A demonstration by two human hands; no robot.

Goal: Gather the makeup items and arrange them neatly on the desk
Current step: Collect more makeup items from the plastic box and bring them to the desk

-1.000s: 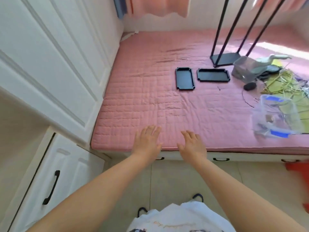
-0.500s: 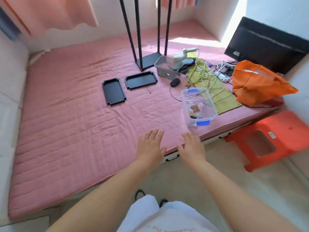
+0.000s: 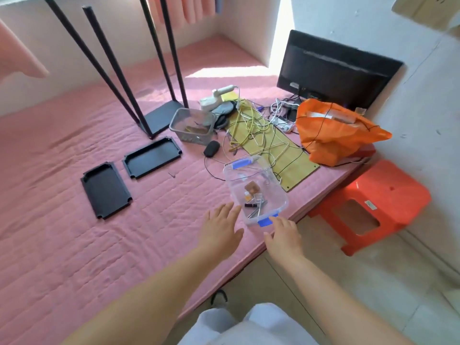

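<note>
The pink mattress (image 3: 74,220) takes up most of the view, and everything for this job sits toward its right-hand edge. On it lies a clear plastic box (image 3: 255,190) with a blue clip (image 3: 267,222) at the near end and another at the far end, set close to the mattress edge, above the orange stool (image 3: 371,202). The box has no lid on it. Inside, gathered at the near end, are the makeup items (image 3: 254,202): a dark tube, some thin metal tools and a brown square piece, too small to name further.

The left hand (image 3: 220,231) is spread flat, fingers straight, its fingertips just beside the near left corner of the box and holding nothing. The right hand (image 3: 282,234) is also loose and empty, its fingertips touching or just short of the near blue clip; I cannot tell which.

The box looks light and stiff, with thin walls that would likely flex if squeezed hard. Its smooth plastic is probably slippery, so the 2 long sides under the rim seem the safest place to take hold, 1 hand on each. With the top open and the contents loose, it should be kept level, or the small pieces will slide and may spill.
</note>
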